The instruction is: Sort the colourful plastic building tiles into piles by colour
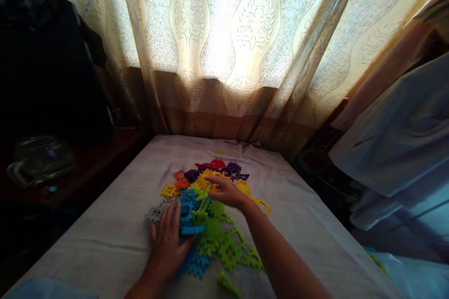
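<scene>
Toothed plastic pieces shaped like toy gears lie in a loose pile on the bed-like cloth surface. My left hand rests with fingers stretched out at the pile's left side, its thumb spread beside the blue gear pieces. Its fingertips come close to a grey gear piece. Above the middle of the pile, my right hand reaches left with index finger and thumb apart, near the yellow gear pieces and a light green piece. Green gear pieces spread between my two forearms.
Red, purple and orange gear pieces lie at the pile's far side. A pale sheet covers the surface. Behind it hangs a patterned curtain. A glass jug stands left; white cloth hangs right.
</scene>
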Tool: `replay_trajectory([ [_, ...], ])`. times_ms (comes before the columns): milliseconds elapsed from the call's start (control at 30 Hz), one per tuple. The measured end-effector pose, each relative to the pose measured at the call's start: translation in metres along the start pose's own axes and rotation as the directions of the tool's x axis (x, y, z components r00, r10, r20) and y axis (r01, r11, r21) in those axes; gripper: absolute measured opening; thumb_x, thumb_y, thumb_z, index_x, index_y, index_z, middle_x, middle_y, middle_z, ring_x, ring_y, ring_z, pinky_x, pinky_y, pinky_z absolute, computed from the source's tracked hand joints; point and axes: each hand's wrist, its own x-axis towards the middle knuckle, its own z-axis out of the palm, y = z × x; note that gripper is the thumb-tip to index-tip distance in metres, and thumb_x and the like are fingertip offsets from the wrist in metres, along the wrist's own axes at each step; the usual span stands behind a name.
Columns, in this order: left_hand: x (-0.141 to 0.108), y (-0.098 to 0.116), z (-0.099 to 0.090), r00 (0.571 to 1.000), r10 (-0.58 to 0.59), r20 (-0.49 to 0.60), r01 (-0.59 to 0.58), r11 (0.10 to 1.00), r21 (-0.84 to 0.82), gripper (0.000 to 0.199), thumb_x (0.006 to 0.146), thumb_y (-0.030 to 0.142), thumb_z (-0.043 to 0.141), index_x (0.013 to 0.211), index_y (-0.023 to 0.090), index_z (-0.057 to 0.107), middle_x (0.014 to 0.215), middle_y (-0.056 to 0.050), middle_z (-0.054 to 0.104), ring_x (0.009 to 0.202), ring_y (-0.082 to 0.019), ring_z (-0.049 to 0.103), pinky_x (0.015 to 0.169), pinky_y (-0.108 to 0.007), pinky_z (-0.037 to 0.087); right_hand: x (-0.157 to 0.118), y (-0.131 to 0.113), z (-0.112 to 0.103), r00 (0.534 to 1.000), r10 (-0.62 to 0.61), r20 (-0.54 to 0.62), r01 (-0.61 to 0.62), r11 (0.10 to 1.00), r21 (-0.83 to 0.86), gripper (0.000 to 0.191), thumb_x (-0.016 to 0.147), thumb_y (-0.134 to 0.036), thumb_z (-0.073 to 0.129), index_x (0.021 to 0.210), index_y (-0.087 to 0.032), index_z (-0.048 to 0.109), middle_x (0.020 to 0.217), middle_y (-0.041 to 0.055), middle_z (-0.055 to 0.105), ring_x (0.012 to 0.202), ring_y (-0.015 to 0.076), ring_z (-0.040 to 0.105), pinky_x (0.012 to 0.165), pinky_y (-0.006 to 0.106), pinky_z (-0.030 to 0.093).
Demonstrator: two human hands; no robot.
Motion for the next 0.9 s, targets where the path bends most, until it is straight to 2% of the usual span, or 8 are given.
replay_trajectory([
  [67,0.011,-0.006,-0.002,0.997,-0.059,-0.059,0.059,0.998,0.008,0.068,0.088,0.042,0.047,0.149,0.021,0.030,0.154,-0.017,0.035,0.144,-0.033,0.027,0.110,-0.065,0.021,0.012,0.012,-0.029,0.963,0.228,-0.144,-0.240,0.968,-0.073,0.039,0.081,-0.027,0.057,0.118,-0.028,0.068,0.118,-0.0008,0.070,0.108,0.0195,0.064,0.097,0.035,0.049],
  [167,0.022,-0.015,-0.004,0.989,-0.108,-0.104,0.110,0.994,0.018,0.064,0.088,0.043,0.045,0.147,0.018,0.035,0.152,-0.019,0.037,0.141,-0.034,0.030,0.109,-0.065,0.023,0.019,0.040,-0.056,0.857,0.414,-0.307,-0.467,0.875,-0.125,0.039,0.086,-0.026,0.047,0.120,-0.026,0.067,0.122,0.0044,0.067,0.118,0.0235,0.058,0.102,0.039,0.044],
  [300,0.024,-0.018,-0.003,0.992,-0.076,-0.099,0.078,0.997,0.014,0.056,0.090,0.039,0.042,0.142,0.018,0.042,0.147,-0.018,0.045,0.137,-0.032,0.038,0.111,-0.063,0.022,0.023,0.061,-0.039,0.762,0.551,-0.340,-0.623,0.768,-0.153,0.044,0.087,-0.042,0.051,0.123,-0.021,0.065,0.124,0.0146,0.065,0.121,0.0336,0.055,0.101,0.053,0.041],
  [467,0.022,-0.013,-0.003,0.997,-0.050,-0.055,0.048,0.998,-0.028,0.056,0.092,0.037,0.039,0.144,0.018,0.039,0.149,-0.017,0.043,0.138,-0.031,0.038,0.109,-0.063,0.027,0.048,0.028,0.024,0.869,0.445,-0.216,-0.479,0.866,-0.143,0.047,0.091,-0.047,0.047,0.128,-0.022,0.062,0.129,0.0105,0.063,0.121,0.0256,0.057,0.103,0.040,0.042],
  [567,0.024,-0.016,-0.005,0.998,-0.039,-0.055,0.036,0.998,-0.046,0.056,0.092,0.036,0.039,0.145,0.019,0.038,0.151,-0.017,0.040,0.139,-0.031,0.036,0.109,-0.062,0.028,0.047,-0.002,0.047,0.934,0.326,-0.147,-0.342,0.934,-0.100,0.046,0.091,-0.045,0.048,0.131,-0.024,0.060,0.132,0.0050,0.062,0.121,0.0195,0.057,0.102,0.031,0.043],
  [733,0.015,-0.016,-0.009,0.994,-0.049,-0.101,0.046,0.998,-0.034,0.057,0.092,0.041,0.040,0.144,0.019,0.040,0.152,-0.017,0.038,0.142,-0.032,0.031,0.110,-0.063,0.024,-0.016,0.001,0.021,0.958,0.126,-0.257,-0.172,0.971,-0.165,0.049,0.091,-0.048,0.047,0.132,-0.024,0.058,0.136,0.0068,0.058,0.128,0.0209,0.050,0.110,0.037,0.037],
  [800,-0.002,-0.004,-0.010,0.995,-0.053,-0.082,0.053,0.999,-0.003,0.061,0.091,0.046,0.043,0.146,0.021,0.038,0.155,-0.017,0.033,0.145,-0.036,0.022,0.108,-0.071,0.016,-0.049,0.020,-0.005,0.911,0.233,-0.341,-0.339,0.894,-0.295,0.049,0.092,-0.045,0.047,0.133,-0.021,0.057,0.139,0.0100,0.054,0.132,0.0225,0.046,0.113,0.038,0.032],
  [900,-0.031,0.033,-0.010,0.987,0.149,0.063,-0.149,0.989,-0.016,0.072,0.083,0.050,0.057,0.148,0.027,0.035,0.158,-0.015,0.027,0.146,-0.039,0.013,0.108,-0.074,0.003,-0.084,0.045,-0.031,0.725,0.515,-0.457,-0.680,0.638,-0.361,0.049,0.095,-0.038,0.039,0.137,-0.017,0.053,0.144,0.0142,0.049,0.134,0.0246,0.043,0.112,0.041,0.032],
])
